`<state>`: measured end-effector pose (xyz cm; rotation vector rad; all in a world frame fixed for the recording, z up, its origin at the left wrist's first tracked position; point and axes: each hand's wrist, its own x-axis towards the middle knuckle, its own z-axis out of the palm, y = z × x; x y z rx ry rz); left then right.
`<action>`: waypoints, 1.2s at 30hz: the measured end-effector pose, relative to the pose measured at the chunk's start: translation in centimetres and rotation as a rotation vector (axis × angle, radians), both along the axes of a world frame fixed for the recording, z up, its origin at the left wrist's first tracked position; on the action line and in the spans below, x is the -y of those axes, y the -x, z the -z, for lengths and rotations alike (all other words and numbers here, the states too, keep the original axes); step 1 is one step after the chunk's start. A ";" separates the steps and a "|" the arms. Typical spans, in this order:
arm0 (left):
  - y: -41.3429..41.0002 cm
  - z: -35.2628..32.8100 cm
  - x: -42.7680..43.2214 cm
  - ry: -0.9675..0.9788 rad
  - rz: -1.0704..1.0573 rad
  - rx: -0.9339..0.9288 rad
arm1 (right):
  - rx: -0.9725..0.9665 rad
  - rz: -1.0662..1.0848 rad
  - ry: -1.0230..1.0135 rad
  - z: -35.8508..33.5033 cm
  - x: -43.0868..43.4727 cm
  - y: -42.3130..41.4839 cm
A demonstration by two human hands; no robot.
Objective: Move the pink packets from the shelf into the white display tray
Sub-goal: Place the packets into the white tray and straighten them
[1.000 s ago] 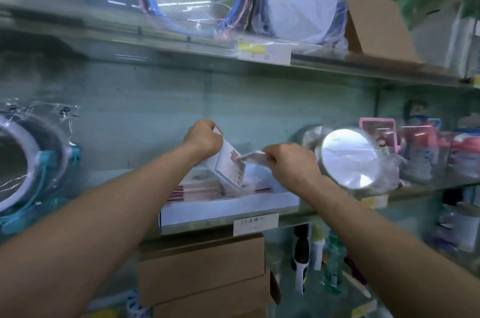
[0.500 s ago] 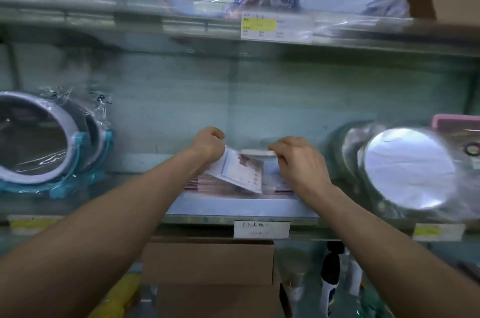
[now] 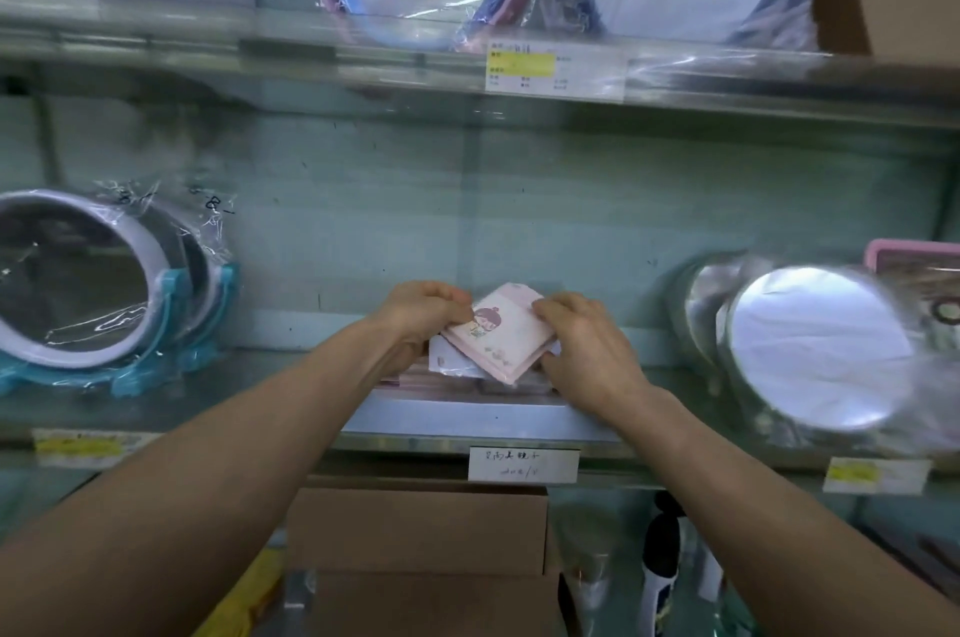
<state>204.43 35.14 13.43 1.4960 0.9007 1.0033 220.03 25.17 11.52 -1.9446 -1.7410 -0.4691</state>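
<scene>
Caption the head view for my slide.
Left hand and right hand hold a pink packet above the white tray on the shelf.

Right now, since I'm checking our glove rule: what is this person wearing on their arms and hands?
Nothing that shows. The left forearm and right forearm are bare, no sleeve in view. The left hand and right hand are ungloved; no watch, bracelet or ring is visible.

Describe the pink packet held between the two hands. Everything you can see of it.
The pink packet is flat and roughly square, pale pink with a small cartoon figure printed near its left side; it looks like paper or card. It is tilted, one corner uppermost, above the white display tray. The left hand pinches its left edge, the right hand grips its right edge.
</scene>
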 end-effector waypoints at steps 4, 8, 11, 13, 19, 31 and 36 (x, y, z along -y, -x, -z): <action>0.4 0.1 0.2 -0.037 -0.001 -0.004 | -0.315 0.050 0.059 0.2 0.2 -0.2; 0.6 0.6 0.1 -0.043 -0.008 -0.012 | -0.339 0.029 0.082 0.2 0.4 0.0; 0.6 0.8 -0.2 -0.005 0.005 -0.001 | -0.260 0.019 0.064 0.2 0.5 0.1; 0.7 0.7 -0.4 0.038 0.005 0.018 | -0.048 -0.014 0.036 0.0 0.7 0.3; 1.0 -0.3 -0.9 0.190 0.000 0.162 | 0.062 -0.118 -0.069 -0.2 0.6 1.3; 3.4 -1.5 -0.1 0.079 -0.163 0.155 | 0.372 0.264 0.173 -1.0 -1.2 0.8; 3.8 -1.5 -0.2 0.096 -0.157 0.159 | 0.317 0.279 0.324 -0.9 -2.3 1.1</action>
